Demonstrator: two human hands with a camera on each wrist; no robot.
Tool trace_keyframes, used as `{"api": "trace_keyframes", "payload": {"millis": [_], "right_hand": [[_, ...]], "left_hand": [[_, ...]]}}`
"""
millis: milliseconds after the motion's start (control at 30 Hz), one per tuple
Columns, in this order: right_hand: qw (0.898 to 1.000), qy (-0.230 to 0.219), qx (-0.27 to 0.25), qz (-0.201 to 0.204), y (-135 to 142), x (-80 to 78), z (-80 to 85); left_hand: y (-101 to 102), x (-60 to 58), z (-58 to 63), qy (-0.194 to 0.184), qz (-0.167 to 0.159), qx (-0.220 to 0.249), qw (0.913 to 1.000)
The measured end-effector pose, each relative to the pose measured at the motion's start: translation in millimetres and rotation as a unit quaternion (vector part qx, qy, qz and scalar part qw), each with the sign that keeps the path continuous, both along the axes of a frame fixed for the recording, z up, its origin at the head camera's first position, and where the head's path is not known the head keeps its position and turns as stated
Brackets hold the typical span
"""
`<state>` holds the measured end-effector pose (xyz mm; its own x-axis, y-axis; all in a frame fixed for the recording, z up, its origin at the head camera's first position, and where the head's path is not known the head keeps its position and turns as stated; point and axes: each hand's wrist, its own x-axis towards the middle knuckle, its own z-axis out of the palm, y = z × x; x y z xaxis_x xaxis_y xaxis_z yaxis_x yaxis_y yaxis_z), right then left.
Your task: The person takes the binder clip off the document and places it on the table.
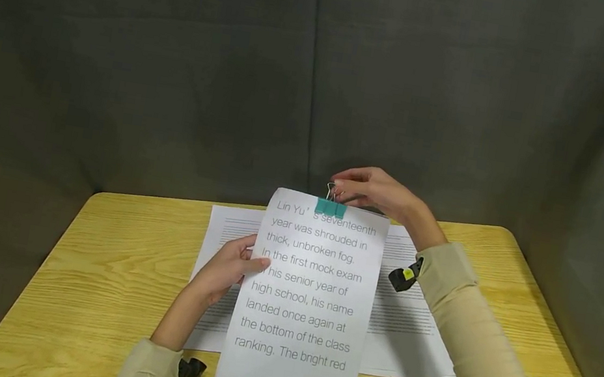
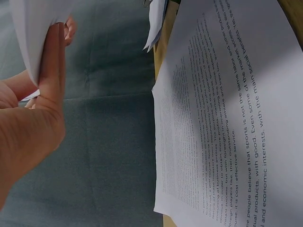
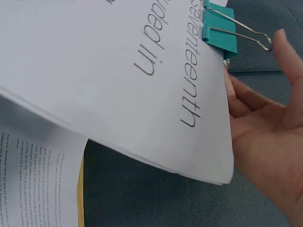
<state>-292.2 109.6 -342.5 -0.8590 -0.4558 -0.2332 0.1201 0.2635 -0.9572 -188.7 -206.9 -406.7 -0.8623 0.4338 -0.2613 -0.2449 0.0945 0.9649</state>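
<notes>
My left hand (image 1: 230,266) grips a stack of printed sheets (image 1: 304,301) at its left edge, thumb on the front and fingers behind. The stack is held up, large print facing me. A teal binder clip (image 1: 330,207) bites its top edge, and its front wire handle (image 3: 241,34) points away from the sheets. My right hand (image 1: 381,194) is at the clip. In the right wrist view its thumb stands just off the end of the front handle, while the other fingers reach behind the clip, partly hidden by the paper. Little of the clip's back shows.
Sheets with small print (image 1: 402,323) lie on the yellow wooden table (image 1: 112,264), partly covered by the raised stack in the head view. Dark grey cloth (image 1: 208,68) hangs behind the table and at its sides.
</notes>
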Motion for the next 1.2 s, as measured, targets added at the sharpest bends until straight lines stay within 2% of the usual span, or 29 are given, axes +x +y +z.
{"api": "trace_keyframes", "payload": {"millis": [300,567,700,833,967,1100,1200], "right_hand": [[0.999,0.041,0.019,0.006,-4,2.7,-1.0],[0.994,0.097,0.055,-0.010,-14,2.4,-0.4],[0.990,0.124,0.056,-0.033,-20,0.9,3.3],[0.987,0.140,0.020,-0.076,-24,-2.7,6.8],[0.983,0.137,-0.038,-0.119,-28,-7.0,9.8],[0.979,0.114,-0.085,-0.147,-35,-8.2,9.6],[0.980,0.086,-0.095,-0.154,-42,-6.4,6.7]], "left_hand": [[-1,-0.5,0.5,-0.010,-0.015,0.018,0.9997],[-9,-0.3,0.6,-0.019,-0.016,0.014,0.9996],[-17,0.5,2.6,-0.012,-0.019,0.013,0.9997],[-28,2.6,7.2,-0.009,-0.014,0.010,0.9998],[-46,4.3,13.2,-0.006,-0.002,0.004,1.0000],[-72,5.7,20.3,0.008,0.018,-0.013,0.9997],[-94,7.0,26.8,0.021,0.038,-0.037,0.9984]]}}
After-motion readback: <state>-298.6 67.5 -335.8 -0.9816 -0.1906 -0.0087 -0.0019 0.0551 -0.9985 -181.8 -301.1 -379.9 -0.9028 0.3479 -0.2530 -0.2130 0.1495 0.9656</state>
